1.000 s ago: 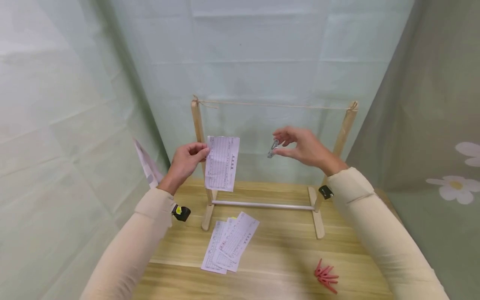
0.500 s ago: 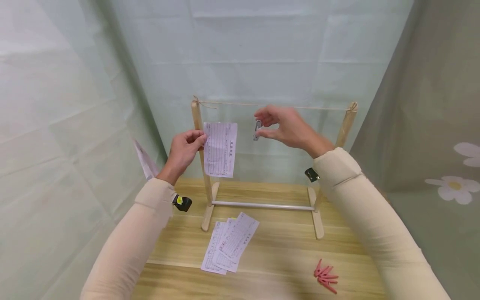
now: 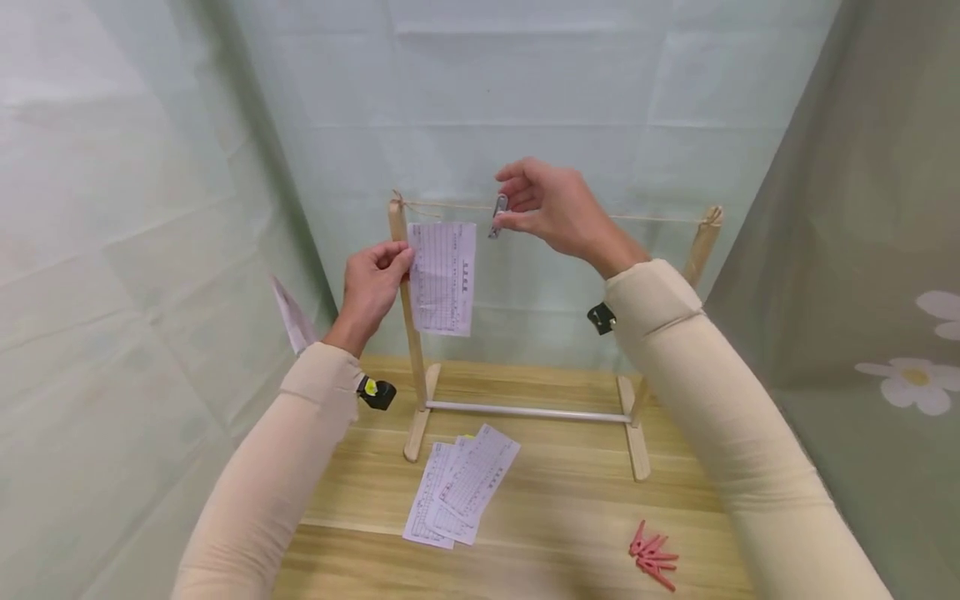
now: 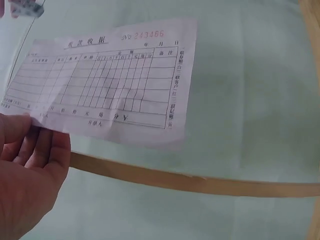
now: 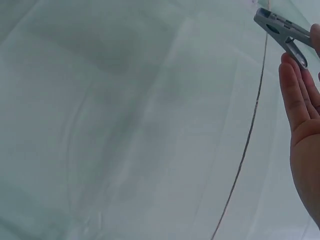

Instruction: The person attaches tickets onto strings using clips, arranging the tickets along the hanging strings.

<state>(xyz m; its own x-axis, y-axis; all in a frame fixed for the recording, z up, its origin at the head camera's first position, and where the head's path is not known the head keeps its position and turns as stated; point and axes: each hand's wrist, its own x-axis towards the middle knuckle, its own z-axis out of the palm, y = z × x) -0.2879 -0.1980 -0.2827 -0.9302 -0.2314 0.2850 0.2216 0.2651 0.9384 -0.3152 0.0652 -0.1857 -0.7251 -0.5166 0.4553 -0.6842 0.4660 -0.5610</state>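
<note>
The left hand (image 3: 372,283) pinches the left edge of a printed slip (image 3: 444,277), holding it up just under the string (image 3: 645,218) of the wooden rack (image 3: 409,333). To its right, the right hand (image 3: 551,204) pinches a grey clothespin (image 3: 498,214) at the string, beside the slip's top right corner.

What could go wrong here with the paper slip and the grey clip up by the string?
The left hand pinches the paper slip by one edge only, so it may sag or twist below the string before clipping. The right hand holds the grey clip by its fingertips; it could slip, or bite the string beside the paper.
</note>
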